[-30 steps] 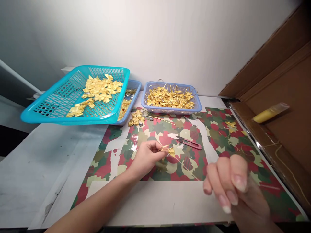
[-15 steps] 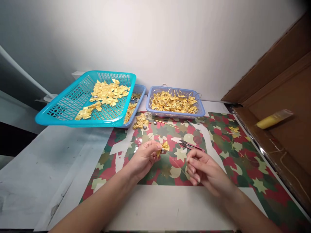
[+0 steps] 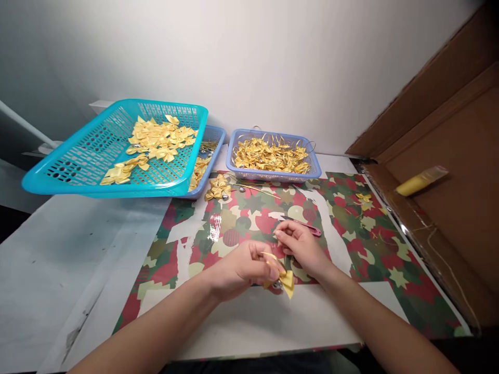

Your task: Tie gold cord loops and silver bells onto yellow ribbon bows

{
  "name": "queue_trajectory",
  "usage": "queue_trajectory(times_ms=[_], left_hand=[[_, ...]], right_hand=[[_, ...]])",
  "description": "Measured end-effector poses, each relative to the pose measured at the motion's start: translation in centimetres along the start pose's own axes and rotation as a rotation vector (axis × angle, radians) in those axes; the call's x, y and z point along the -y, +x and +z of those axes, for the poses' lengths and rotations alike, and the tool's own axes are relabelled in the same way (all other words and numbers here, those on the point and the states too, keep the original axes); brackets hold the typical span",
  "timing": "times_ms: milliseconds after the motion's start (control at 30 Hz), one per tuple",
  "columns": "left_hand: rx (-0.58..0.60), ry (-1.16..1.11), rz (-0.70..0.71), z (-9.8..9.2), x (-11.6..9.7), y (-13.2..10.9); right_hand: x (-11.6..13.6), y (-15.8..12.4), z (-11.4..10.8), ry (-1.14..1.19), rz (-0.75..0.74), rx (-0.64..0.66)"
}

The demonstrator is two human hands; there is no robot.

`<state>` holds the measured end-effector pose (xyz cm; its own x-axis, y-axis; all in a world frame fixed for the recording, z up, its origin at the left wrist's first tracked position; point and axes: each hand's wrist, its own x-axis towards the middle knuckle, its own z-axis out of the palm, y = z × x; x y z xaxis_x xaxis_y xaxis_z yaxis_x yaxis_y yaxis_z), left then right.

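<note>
My left hand (image 3: 253, 267) is closed on a yellow ribbon bow (image 3: 287, 283), held low over the near edge of the patterned sheet. A small silver bell (image 3: 277, 284) shows at the bow's middle, and a loop of gold cord curves above my fingers. My right hand (image 3: 298, 244) is just beyond and to the right, thumb and fingertips pinched together. What sits in that pinch is too small to make out. Right behind this hand lies a pair of snips with a pink handle (image 3: 312, 228), partly covered by it.
A turquoise basket (image 3: 136, 189) of yellow bows overlaps a blue basket (image 3: 212, 166) at left. Another blue basket (image 3: 273, 175) holds bows with gold cords. Loose bows (image 3: 218, 187) and bells lie in front. At right are yellow scraps (image 3: 364, 198), a yellow tube (image 3: 421, 181) and cardboard (image 3: 448, 119).
My left hand has brought the bow nearer and to the right, turning it. My right hand has moved left and up, beside the snips. The whole view has shifted slightly.
</note>
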<state>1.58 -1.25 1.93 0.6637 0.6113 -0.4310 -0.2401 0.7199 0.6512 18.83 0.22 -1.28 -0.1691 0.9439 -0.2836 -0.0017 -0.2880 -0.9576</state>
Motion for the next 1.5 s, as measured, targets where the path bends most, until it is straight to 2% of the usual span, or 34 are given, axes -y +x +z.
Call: queue_trajectory(times_ms=[67,200,267,433,533,633,733,833,967,1167,1500], left_hand=[[0.032,0.033,-0.025,0.4,0.7,0.0],[0.069,0.086,-0.053,1.1,1.4,0.2],[-0.021,0.075,-0.021,1.1,1.2,0.3],[-0.383,0.021,0.191,0.3,0.4,0.8],[-0.459,0.03,0.242,-0.2,0.2,1.0],[-0.471,0.028,0.252,-0.2,0.3,0.9],[-0.491,0.019,0.262,-0.1,0.3,0.9],[-0.503,0.007,0.261,-0.1,0.4,0.9],[-0.478,-0.012,0.235,-0.1,0.6,0.9],[-0.463,-0.026,0.225,-0.1,0.6,0.8],[-0.444,-0.007,0.205,0.0,0.7,0.8]], right_hand=[[0.1,0.3,0.5,-0.008,-0.069,0.004],[0.3,1.0,0.6,0.027,-0.105,-0.01],[0.4,0.9,0.2,0.025,-0.144,-0.031],[0.9,-1.6,-0.6,-0.031,-0.397,-0.17],[0.8,-3.4,-0.3,-0.194,-0.505,-0.144],[0.7,-4.4,0.5,-0.4,-0.62,-0.094],[0.9,-4.3,1.1,-0.53,-0.72,-0.143],[1.1,-4.1,1.2,-0.61,-0.759,-0.201],[1.1,-4.1,1.1,-0.661,-0.778,-0.217],[1.1,-4.1,0.9,-0.679,-0.757,-0.152],[1.2,-3.9,0.9,-0.686,-0.759,-0.151]])
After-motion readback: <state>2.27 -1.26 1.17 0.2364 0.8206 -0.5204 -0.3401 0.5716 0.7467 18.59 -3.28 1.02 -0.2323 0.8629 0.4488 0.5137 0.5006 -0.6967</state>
